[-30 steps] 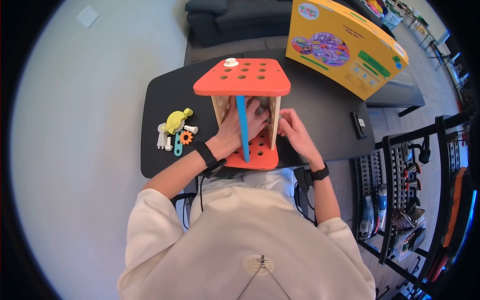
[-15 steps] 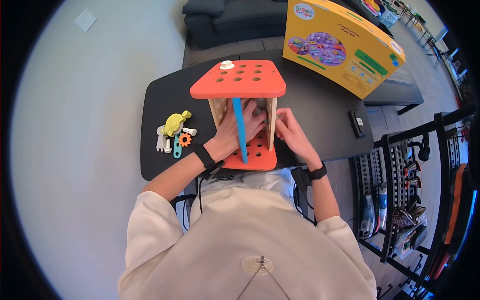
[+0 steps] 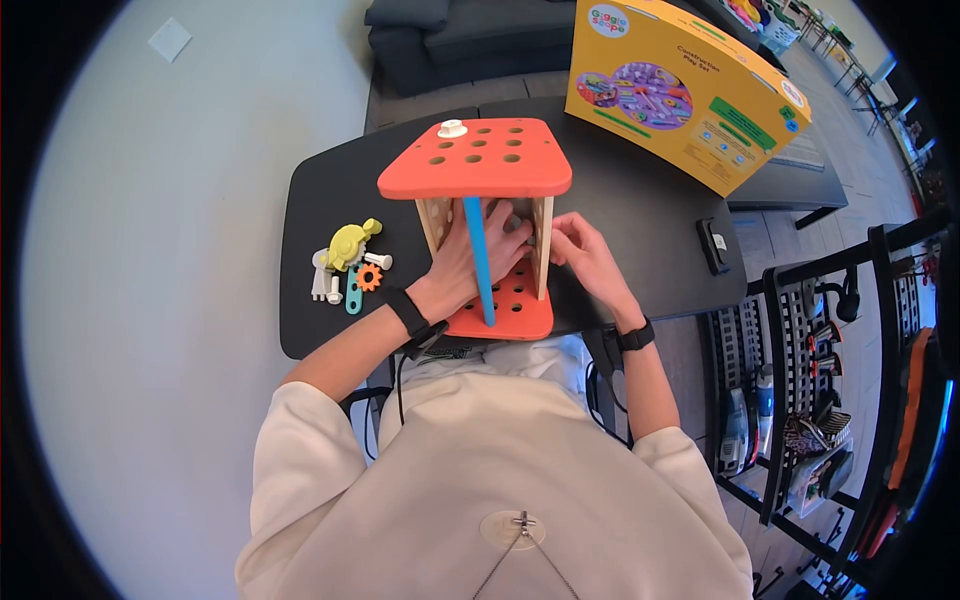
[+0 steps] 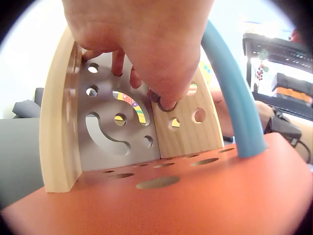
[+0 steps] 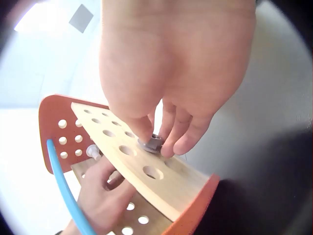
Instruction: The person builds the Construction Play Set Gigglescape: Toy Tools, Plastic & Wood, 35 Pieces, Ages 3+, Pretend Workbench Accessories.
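Right wrist view: right hand (image 5: 176,63) pinches flanged grey plastic fastener (image 5: 153,143), which may bind if left hand (image 5: 99,197), clamped on round grey piece (image 4: 154,96), tilts.

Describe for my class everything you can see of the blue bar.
The blue bar is one smooth, slim, apparently intact length; painted wood or plastic, I cannot tell. It runs between the red top board and the red base, with its lower end meeting the base. In the head view it leans slightly and crosses in front of the left hand; whether they touch is unclear.
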A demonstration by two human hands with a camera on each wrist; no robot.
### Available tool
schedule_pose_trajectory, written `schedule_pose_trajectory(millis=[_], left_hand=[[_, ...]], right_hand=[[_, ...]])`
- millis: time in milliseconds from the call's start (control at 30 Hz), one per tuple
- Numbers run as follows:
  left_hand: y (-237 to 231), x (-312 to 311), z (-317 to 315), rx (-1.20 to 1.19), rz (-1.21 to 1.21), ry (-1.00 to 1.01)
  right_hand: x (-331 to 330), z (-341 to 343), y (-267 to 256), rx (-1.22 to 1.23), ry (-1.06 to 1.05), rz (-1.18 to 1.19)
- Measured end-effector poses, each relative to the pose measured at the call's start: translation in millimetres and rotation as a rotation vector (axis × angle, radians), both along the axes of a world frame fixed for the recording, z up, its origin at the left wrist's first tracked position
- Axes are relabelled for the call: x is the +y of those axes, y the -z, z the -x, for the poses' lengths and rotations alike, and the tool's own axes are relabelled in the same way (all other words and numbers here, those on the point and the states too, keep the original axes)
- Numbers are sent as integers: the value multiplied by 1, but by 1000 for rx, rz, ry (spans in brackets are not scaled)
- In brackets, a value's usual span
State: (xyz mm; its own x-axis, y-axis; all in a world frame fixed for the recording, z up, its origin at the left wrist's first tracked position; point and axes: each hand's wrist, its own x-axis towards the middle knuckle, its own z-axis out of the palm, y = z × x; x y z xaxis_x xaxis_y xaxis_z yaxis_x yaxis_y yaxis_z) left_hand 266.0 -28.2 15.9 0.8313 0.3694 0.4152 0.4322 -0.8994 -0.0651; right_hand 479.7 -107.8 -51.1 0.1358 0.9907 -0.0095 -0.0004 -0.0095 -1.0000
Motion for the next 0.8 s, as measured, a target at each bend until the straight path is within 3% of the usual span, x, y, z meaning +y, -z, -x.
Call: schedule_pose_trajectory(millis=[33, 167, 233, 367, 433, 533, 733, 800], left_hand=[[-1, 0, 0, 6, -10, -3], [2, 0, 0, -5, -15, -3], [4, 1, 0, -28, -1, 1], [5, 2, 0, -20, -3, 3], [5, 2, -1, -13, -32, -6], [2, 1, -1, -20, -45, 8], [6, 2, 0, -11, -19, -4], [6, 2, -1, -13, -22, -1]], right_hand=[[6, -6, 9, -12, -89, 143], [12, -1, 16, -162, -160, 277], [-2, 21, -2, -26, 164, -42], [-4, 24, -6, -10, 144, -121], [3, 16, -10, -168, 54, 139], [10, 9, -15, -336, -34, 311], [-12, 22, -20, -93, 16, 3], [-7, 19, -17, -108, -4, 33]])
